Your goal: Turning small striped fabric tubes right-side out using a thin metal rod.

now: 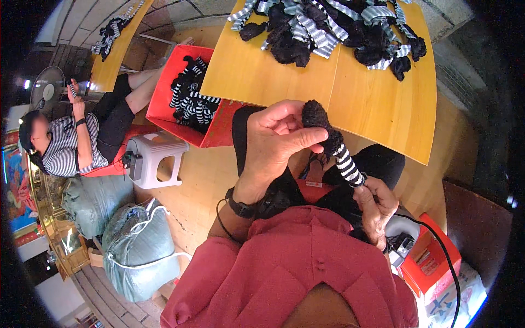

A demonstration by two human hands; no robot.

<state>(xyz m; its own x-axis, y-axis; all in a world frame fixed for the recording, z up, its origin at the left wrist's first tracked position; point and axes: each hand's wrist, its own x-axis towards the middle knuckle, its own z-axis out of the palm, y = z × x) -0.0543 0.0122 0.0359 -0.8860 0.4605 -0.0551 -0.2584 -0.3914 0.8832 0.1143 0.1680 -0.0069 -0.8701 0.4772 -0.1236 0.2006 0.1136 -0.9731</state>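
Between my two hands, over my lap, is a stuffed doll limb (345,163) with a fuzzy black end and a black-and-white striped tube. My left hand (272,143) pinches the black end between thumb and fingers. Lower down, the fingertips of my right hand (377,208) close on the end of the striped tube. The limb slants down to the right, in front of the table edge. Many flat striped and black fabric pieces (317,33) lie heaped on the far side of the yellow table (377,109).
Left of the table stands a red box (158,112) of striped limbs. Beyond it a co-worker (76,142) sits near another table (121,52). A white stool (156,158) and tied sacks (139,251) are at left. At right are a red box (437,259) and a black cable (445,249).
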